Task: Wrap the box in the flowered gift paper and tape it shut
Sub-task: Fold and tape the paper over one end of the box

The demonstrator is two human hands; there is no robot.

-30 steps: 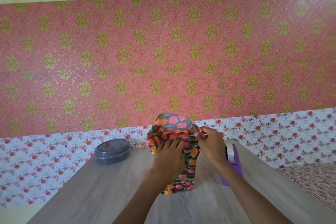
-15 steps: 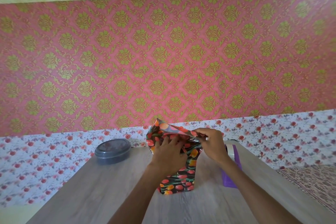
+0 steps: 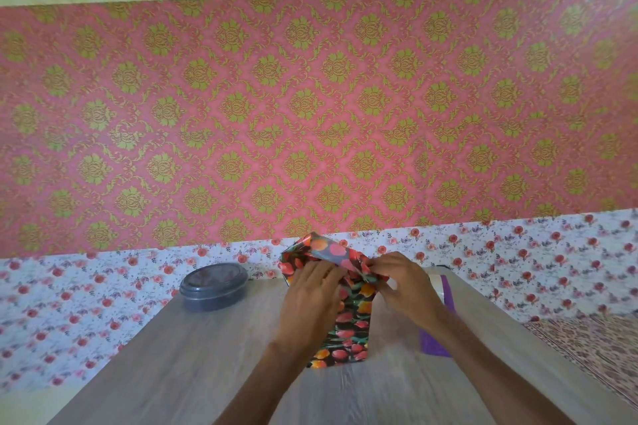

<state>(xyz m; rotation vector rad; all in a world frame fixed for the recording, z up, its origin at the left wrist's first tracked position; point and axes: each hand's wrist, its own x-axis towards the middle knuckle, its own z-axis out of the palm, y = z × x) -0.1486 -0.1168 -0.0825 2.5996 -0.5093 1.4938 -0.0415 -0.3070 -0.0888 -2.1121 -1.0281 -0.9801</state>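
Observation:
The box stands on end in the middle of the wooden table (image 3: 179, 373), covered in dark gift paper (image 3: 352, 331) printed with red and orange flowers. The box itself is hidden under the paper. My left hand (image 3: 310, 297) lies flat against the near face, pressing the paper down at the top. My right hand (image 3: 397, 279) pinches the folded flap at the top right corner. A tape roll on a purple dispenser (image 3: 442, 321) sits just right of the box, partly behind my right forearm.
A round dark grey lidded container (image 3: 214, 285) sits at the table's back left. Behind the table a wall carries white flowered paper below and pink and gold paper above. A patterned cloth surface (image 3: 593, 348) lies to the right of the table.
The loose top of the paper has been folded down from a raised hump to a flatter crease. My right hand has slid along the fold to the top right corner.

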